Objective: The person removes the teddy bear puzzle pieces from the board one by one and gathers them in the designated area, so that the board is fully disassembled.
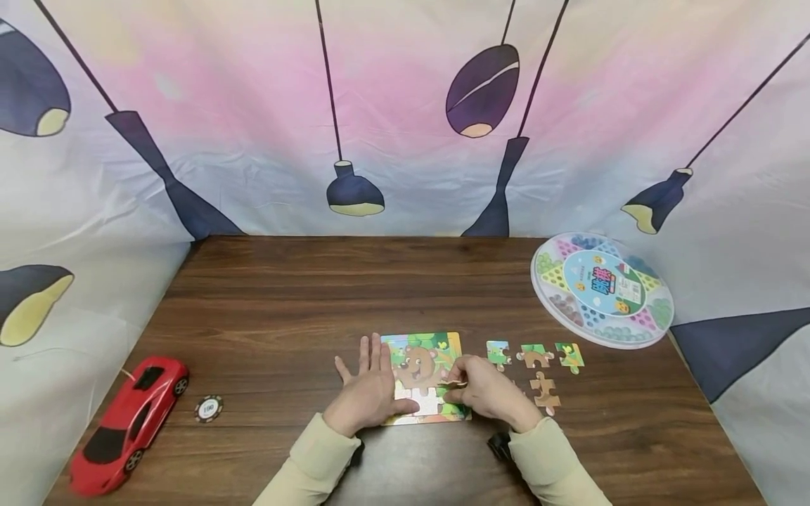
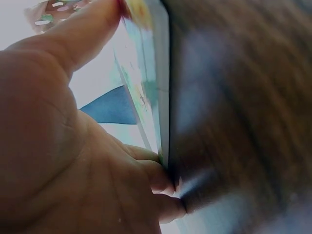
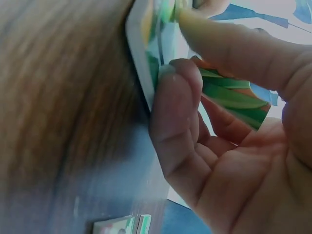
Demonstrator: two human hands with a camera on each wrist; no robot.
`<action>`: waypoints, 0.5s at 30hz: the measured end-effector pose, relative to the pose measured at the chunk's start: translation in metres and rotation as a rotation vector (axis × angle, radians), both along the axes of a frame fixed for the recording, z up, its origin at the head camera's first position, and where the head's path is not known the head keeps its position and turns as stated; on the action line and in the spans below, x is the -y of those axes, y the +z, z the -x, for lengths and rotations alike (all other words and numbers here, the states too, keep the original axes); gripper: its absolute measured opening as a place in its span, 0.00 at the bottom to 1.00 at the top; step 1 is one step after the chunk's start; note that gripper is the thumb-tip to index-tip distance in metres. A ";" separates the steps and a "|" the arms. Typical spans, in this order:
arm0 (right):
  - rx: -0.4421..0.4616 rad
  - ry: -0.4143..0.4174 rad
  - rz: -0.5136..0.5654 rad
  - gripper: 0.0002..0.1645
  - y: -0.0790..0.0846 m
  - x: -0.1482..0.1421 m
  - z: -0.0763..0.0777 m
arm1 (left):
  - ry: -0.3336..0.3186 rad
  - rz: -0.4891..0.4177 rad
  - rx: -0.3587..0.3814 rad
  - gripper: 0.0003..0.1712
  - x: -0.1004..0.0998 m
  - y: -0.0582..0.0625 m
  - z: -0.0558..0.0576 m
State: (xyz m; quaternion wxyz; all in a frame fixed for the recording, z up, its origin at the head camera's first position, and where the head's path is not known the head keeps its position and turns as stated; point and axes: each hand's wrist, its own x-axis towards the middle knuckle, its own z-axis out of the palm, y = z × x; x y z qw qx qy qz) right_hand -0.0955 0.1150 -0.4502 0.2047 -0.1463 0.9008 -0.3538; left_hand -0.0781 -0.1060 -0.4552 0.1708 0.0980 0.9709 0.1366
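Note:
A jigsaw puzzle board (image 1: 427, 403) with a bear picture lies in front of me, its white backing showing in the lower middle. My left hand (image 1: 365, 393) rests along the board's left side with fingers spread, the thumb reaching over the lower part. At the right side of the board, my right hand (image 1: 490, 393) has its fingers curled round a green-striped puzzle piece (image 3: 234, 97). Its thumb and fingertips are right at the board's edge in the right wrist view. Several loose puzzle pieces (image 1: 536, 355) lie to the right of that hand, one partly hidden by it.
A round Chinese checkers board (image 1: 604, 289) with marbles lies at the back right. On the left are a red toy car (image 1: 129, 425) and a poker chip (image 1: 209, 408) marked 100. Patterned cloth (image 1: 405, 126) hangs round the wooden table (image 1: 285, 302).

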 end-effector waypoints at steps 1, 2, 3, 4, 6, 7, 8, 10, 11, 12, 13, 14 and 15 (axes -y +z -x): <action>-0.004 -0.009 0.001 0.13 0.000 -0.001 -0.001 | -0.002 -0.003 -0.005 0.70 -0.001 0.000 0.000; -0.004 -0.020 0.002 0.13 0.000 -0.002 -0.002 | -0.002 -0.006 -0.007 0.70 -0.001 -0.001 0.000; -0.005 -0.032 -0.002 0.14 -0.001 -0.002 -0.002 | -0.003 -0.006 -0.008 0.70 -0.001 -0.001 0.000; -0.007 -0.043 -0.008 0.15 -0.001 -0.001 -0.003 | -0.002 -0.006 -0.008 0.70 -0.001 -0.001 0.000; -0.002 -0.061 -0.013 0.17 -0.002 0.000 -0.003 | 0.001 -0.004 -0.006 0.70 -0.001 -0.002 0.000; -0.004 -0.065 -0.020 0.18 -0.002 0.001 -0.002 | 0.002 -0.004 -0.004 0.70 -0.001 -0.002 0.000; -0.001 -0.067 -0.026 0.19 -0.002 0.002 -0.001 | 0.004 -0.003 -0.001 0.70 -0.001 -0.002 0.000; 0.000 -0.068 -0.043 0.20 -0.002 0.003 0.001 | 0.007 -0.001 0.001 0.70 -0.001 -0.001 0.000; 0.002 -0.068 -0.051 0.20 -0.001 0.004 0.002 | 0.007 0.000 0.000 0.70 -0.001 -0.001 0.000; 0.004 -0.068 -0.060 0.20 0.000 0.005 0.002 | 0.007 0.002 -0.001 0.70 -0.001 -0.001 0.000; 0.006 -0.067 -0.072 0.20 0.000 0.006 0.003 | 0.007 0.003 0.000 0.70 -0.001 -0.001 0.000; 0.009 -0.068 -0.079 0.20 0.001 0.007 0.004 | 0.007 0.004 -0.001 0.70 -0.001 -0.001 0.000; 0.010 -0.066 -0.085 0.20 0.002 0.008 0.004 | 0.005 0.004 -0.002 0.70 -0.001 -0.001 0.000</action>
